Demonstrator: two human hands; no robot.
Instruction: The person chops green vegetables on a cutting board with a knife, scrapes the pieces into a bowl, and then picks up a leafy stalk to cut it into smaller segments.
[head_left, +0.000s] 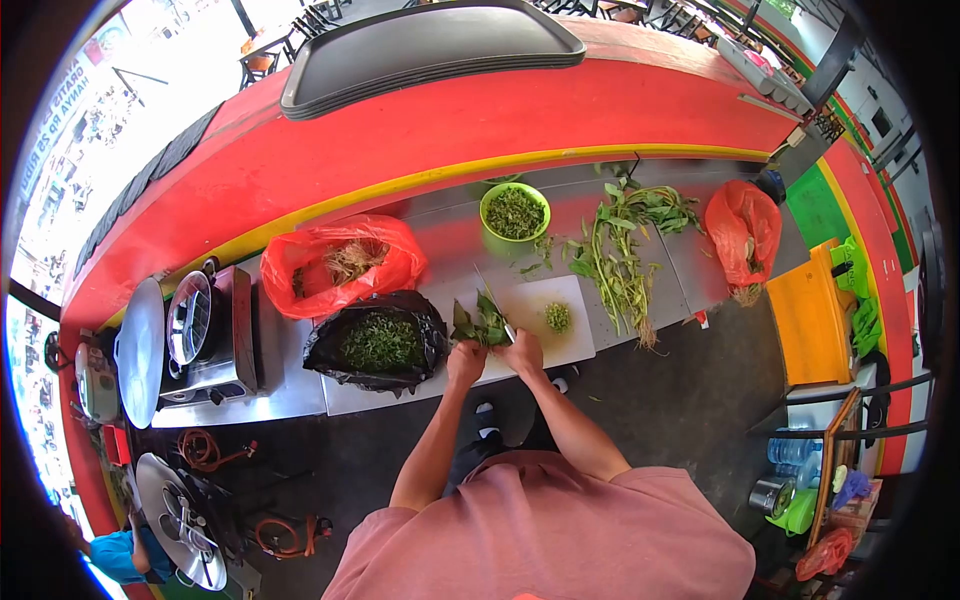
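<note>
Over the white cutting board (575, 345), my left hand (466, 362) is closed on a bunch of dark green leaves (480, 325). Close beside it on the right, my right hand (522, 352) is wrapped round the handle of a knife (493, 297), whose blade points up and away across the leaves. A small heap of chopped light green pieces (558, 318) lies on the board to the right. Left of my hands stands a black plastic bag (322, 352) filled with chopped greens. A green bowl (545, 225) of chopped greens sits behind the board.
A red bag (395, 250) with roots stands behind the black one. Leafy stems (620, 265) and another red bag (743, 225) lie to the right. A gas stove (235, 340) is at left, stacked trays (430, 50) on the ledge. Someone in blue (115, 555) is at lower left.
</note>
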